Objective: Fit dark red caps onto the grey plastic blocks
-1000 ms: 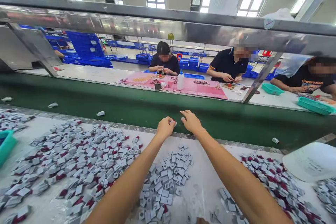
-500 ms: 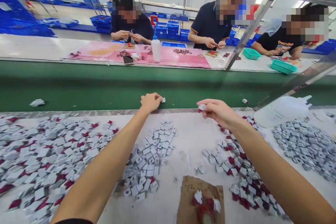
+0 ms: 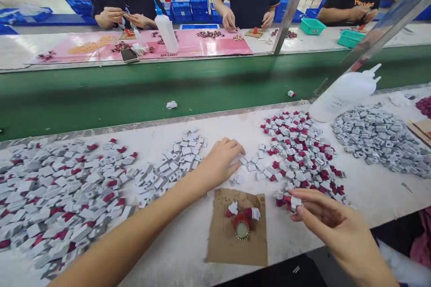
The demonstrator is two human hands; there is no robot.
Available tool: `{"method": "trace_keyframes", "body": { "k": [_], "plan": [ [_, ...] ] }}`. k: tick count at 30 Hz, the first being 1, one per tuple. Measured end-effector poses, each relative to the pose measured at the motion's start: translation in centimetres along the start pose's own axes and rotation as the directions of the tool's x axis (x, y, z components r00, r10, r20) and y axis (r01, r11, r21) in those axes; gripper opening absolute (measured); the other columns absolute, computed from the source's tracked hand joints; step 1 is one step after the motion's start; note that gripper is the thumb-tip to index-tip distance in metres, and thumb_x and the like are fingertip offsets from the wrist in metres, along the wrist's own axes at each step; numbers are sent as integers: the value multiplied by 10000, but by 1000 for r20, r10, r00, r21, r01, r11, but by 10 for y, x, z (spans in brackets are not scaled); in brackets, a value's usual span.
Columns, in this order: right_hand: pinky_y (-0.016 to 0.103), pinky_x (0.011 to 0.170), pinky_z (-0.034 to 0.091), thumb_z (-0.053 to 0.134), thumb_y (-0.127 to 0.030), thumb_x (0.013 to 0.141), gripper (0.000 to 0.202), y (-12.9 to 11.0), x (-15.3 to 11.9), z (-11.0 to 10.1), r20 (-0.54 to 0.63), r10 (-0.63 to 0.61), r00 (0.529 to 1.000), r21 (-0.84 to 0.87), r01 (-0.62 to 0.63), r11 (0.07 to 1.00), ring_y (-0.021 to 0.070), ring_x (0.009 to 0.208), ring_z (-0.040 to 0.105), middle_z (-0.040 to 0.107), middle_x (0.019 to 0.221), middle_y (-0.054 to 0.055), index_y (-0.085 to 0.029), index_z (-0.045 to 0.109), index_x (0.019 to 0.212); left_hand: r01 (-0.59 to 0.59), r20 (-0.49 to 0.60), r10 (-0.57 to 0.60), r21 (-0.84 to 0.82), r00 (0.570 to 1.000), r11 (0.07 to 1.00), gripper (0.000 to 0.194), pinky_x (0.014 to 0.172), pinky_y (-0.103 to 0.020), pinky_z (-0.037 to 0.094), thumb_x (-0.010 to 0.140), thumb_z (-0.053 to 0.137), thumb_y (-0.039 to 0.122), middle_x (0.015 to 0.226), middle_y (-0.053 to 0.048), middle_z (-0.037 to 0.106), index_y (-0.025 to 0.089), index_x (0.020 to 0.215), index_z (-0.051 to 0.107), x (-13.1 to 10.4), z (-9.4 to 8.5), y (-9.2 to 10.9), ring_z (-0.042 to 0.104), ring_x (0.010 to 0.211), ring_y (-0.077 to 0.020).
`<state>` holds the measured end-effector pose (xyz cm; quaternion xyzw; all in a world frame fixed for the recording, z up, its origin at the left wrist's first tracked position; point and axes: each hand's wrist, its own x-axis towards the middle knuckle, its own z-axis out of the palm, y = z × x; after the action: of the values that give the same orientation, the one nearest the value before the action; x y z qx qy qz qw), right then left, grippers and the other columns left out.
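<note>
Left hand [image 3: 220, 163] came back off belt [image 3: 134, 94], fingers half-curled, contents unclear; belt lay beyond both hands' fingers. Right hand [image 3: 343, 228] pinched grey-maroon piece [image 3: 296, 204], nearly closed.

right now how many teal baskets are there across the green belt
2, both on the far table: the left basket just right of the metal post, the right basket farther along, by the slanted bar. Others may be hidden behind that bar.

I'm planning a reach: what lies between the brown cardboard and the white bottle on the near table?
A heap of grey and dark-red pieces lies between the cardboard and bottle, as the head view shows.
</note>
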<state>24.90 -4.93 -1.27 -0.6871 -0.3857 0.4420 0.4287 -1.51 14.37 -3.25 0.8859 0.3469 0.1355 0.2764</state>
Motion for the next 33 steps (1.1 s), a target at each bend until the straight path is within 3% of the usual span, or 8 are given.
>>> {"method": "trace_keyframes", "body": {
  "k": [6, 10, 15, 18, 21, 24, 28, 33],
  "plan": [
    [396, 801, 760, 944, -582, 875, 299, 13, -14, 20, -21, -8, 1000, 22, 8, 1000, 330, 951, 869, 887, 1105, 114, -324, 961, 1026, 44, -7, -44, 0, 999, 999, 161, 1015, -480, 536, 1026, 636, 99, 1091, -91, 775, 217, 1113, 704, 3, 6, 2, 660, 1100, -319],
    [470, 870, 760, 986, -573, 845, 342, 15, 0, 29, -16, 87, 996, 252, -80, 964, 341, 963, 878, 907, 1067, 110, -314, 950, 1065, 62, -16, -63, -27, 998, 998, 68, 1064, -501, 533, 1012, 698, 181, 1211, -116, 746, 222, 1065, 686, 6, 7, 7, 652, 1174, -332],
    [486, 906, 758, 1054, -509, 783, 315, 5, 6, 39, 43, 136, 990, 489, -139, 861, 314, 917, 887, 905, 986, 80, -298, 938, 986, 161, -22, -164, -107, 986, 981, 146, 837, -381, 590, 933, 730, 128, 995, -55, 750, 223, 1035, 688, 2, 12, 7, 702, 883, -240],
    [477, 879, 760, 1067, -504, 764, 326, 2, 3, 41, 76, 153, 985, 517, -170, 839, 301, 881, 882, 901, 961, 74, -289, 937, 973, 266, -58, -285, -223, 957, 938, 154, 786, -364, 619, 962, 757, 237, 1024, -71, 797, 215, 1114, 758, -11, 5, 13, 733, 845, -228],
    [480, 876, 753, 1046, -505, 792, 299, 5, -4, 41, 93, 158, 983, 504, -183, 844, 300, 886, 873, 899, 950, 72, -302, 937, 982, 373, -30, -447, -502, 894, 780, 198, 808, -373, 654, 949, 828, 386, 1012, -89, 847, 228, 1067, 820, -32, -4, 28, 794, 926, -265],
    [450, 868, 734, 986, -443, 875, 162, 9, -17, 42, 41, 75, 996, 353, -85, 932, 299, 943, 856, 892, 1003, 61, -334, 935, 983, 393, 7, -549, -707, 836, 588, 280, 736, -350, 660, 865, 934, 407, 950, -94, 859, 217, 1041, 827, -51, -3, 45, 814, 862, -264],
    [428, 857, 698, 861, -323, 992, 87, 6, -35, 48, 90, -164, 982, 57, 159, 986, 302, 996, 824, 871, 1032, 59, -371, 930, 1019, 343, 19, -617, -844, 787, 412, 393, 644, -309, 631, 769, 1029, 381, 796, -56, 820, 200, 992, 760, -67, 16, 58, 784, 724, -223],
    [394, 792, 700, 790, -210, 1036, 179, 2, -42, 59, 215, -317, 924, -31, 330, 943, 272, 918, 837, 865, 1025, 50, -342, 899, 1090, 339, 101, -649, -906, 754, 253, 447, 716, -314, 650, 762, 1046, 374, 784, -14, 799, 193, 1028, 736, -77, 29, 59, 770, 705, -186]
  ]
}}
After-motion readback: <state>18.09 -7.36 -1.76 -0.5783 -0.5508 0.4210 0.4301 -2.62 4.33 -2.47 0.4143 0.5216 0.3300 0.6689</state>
